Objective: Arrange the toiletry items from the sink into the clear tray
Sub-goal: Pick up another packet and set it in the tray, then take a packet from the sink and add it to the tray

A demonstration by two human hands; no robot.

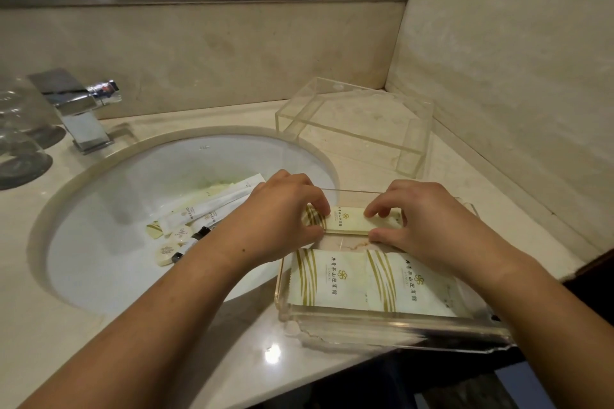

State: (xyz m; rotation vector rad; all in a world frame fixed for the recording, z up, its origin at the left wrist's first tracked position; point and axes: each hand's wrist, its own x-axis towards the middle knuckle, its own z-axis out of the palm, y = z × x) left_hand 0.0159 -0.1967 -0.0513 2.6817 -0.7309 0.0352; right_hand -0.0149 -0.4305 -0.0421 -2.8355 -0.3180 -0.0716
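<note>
- Both hands meet over the far end of the clear tray: the left hand pinches the striped left end of a small cream packet between fingers and thumb, and the right hand pinches its right end the same way.
- That packet lies crosswise, close along the tray's far wall, its long edge parallel to that wall.
- Two larger sachets lie flat side by side in the near half of the tray, touching or slightly overlapping at the middle, their near edges against the front wall.
- Between the held packet and the sachets a strip of bare tray floor shows the marble beneath.
- Sitting on the counter just right of the sink, the tray has its left wall near the basin rim and its chipped front edge at the counter's front edge.
- Left in the basin, partly under the left forearm: long white sleeves, round soaps, a small striped packet and dark-capped bottles.
- A second clear box stands in the back right corner, apart from the tray, with open counter between them.
- At the back left are a chrome tap and upturned glasses, well clear of the hands.
</note>
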